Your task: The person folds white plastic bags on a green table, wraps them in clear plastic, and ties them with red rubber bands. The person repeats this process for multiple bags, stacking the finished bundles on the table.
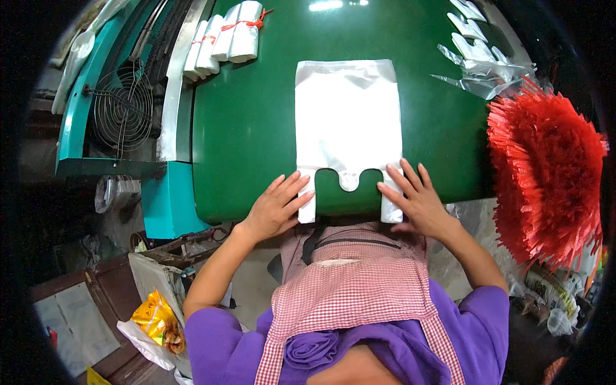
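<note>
A stack of white plastic T-shirt bags (348, 115) lies flat on the green work surface, its two handle strips pointing toward me and a small rounded tab between them. My left hand (279, 204) rests on the left handle strip, fingers stretched out. On the right strip lies my right hand (414, 196), its fingers spread and its palm near the table's front edge. Neither hand is closed around the bags. How many layers the stack has, I cannot tell.
Rolled white bag bundles (224, 35) tied with red strips lie at the far left. A big bunch of red plastic strips (545, 173) hangs at the right, below clear plastic scraps (481, 70). Left of the green surface (244, 141) stands a teal machine frame with a round wire guard (123, 109).
</note>
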{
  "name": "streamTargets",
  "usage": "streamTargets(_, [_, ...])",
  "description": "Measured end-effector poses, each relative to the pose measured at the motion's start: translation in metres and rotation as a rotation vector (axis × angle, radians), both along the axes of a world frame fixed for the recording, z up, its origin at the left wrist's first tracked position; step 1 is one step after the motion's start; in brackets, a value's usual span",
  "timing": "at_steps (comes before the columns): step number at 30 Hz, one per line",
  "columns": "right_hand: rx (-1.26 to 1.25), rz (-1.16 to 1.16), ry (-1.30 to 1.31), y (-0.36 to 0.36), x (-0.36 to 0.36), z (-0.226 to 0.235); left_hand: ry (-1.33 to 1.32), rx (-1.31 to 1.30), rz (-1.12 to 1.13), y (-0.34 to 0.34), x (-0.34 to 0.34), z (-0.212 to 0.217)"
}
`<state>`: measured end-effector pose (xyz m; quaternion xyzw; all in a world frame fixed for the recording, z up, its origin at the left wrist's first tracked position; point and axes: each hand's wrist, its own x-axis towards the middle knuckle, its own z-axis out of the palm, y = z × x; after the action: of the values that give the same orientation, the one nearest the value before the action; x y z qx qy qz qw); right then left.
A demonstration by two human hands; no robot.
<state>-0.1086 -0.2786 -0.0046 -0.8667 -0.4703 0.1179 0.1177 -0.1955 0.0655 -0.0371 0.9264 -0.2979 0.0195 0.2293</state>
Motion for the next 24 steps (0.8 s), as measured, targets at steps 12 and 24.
streamTargets(12, [0.623, -0.037, 0.322, 0.024, 0.044, 0.0, 0.069, -0.268, 0.206, -0.063, 0.104, 0.013])
streamTargets(24, [0.218, -0.019, -0.292, 0.076, 0.053, -0.035, -0.416, 0.052, -0.028, -0.073, 0.05, 0.003])
